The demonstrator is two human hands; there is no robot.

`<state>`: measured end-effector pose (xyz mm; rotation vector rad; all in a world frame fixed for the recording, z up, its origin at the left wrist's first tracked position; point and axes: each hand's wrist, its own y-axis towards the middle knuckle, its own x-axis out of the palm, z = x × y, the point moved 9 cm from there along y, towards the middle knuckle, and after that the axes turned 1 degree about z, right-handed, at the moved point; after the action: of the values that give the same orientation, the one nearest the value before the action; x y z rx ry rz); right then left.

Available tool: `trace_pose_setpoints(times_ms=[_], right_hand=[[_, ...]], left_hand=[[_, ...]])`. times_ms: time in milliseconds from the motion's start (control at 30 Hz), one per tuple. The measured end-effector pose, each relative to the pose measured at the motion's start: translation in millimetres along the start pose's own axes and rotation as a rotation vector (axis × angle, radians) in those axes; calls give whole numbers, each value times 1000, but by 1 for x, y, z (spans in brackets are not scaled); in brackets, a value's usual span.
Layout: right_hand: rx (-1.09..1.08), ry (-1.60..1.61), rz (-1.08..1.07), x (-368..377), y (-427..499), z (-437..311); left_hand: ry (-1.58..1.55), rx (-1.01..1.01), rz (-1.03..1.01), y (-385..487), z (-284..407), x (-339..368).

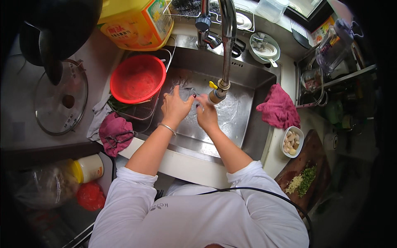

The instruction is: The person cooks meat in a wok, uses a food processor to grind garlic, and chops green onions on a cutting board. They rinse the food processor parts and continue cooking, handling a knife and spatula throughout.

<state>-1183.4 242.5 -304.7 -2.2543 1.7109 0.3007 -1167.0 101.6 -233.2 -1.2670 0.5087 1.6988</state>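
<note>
Over the stainless-steel sink point(232, 124), my left hand point(177, 104) holds a clear glass vessel point(187, 92), tilted, with its far side showing past the fingers. The hand hides much of it, so its exact shape is unclear. My right hand point(207, 114) is beside the vessel's right side, fingers bent towards it; whether they touch it is hard to tell. Just above the right hand hangs the faucet's spout end point(217, 95), with a small yellow lever point(213, 85). Water wets the sink floor.
Left of the sink, a red plastic basin point(138, 79) rests on a wire rack point(152, 113). Pink cloths point(116, 134) point(279, 107) lie on both sides. At right are a bowl of garlic cloves point(291, 143) and a cutting board point(313, 152) with chopped greens point(307, 179).
</note>
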Motion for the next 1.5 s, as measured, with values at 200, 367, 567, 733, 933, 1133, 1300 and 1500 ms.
trace_pose_setpoints(times_ms=[200,367,567,733,933,1133,1300,1500], right_hand=[[285,784,-393,34,-8,-16],[-148,-501,-649,30,-23,24],[-142,-845,-574,11,-9,25],[-57,-624,-667,31,-23,37],[-201,-941,-705,-1,-11,45],[-172,-688,-545,6,-29,30],[69,111,-426,3,-6,36],[632,876,-368,8,-23,39]], left_hand=[[-258,95,109,5,-4,30],[-340,65,-204,14,-1,72],[-574,-197,-598,12,-2,134],[-563,-52,-521,24,-16,150],[-692,-185,-668,4,-5,147],[-667,-208,-648,11,-6,145],[-654,-444,-650,6,-18,124],[-606,-341,-519,9,-57,102]])
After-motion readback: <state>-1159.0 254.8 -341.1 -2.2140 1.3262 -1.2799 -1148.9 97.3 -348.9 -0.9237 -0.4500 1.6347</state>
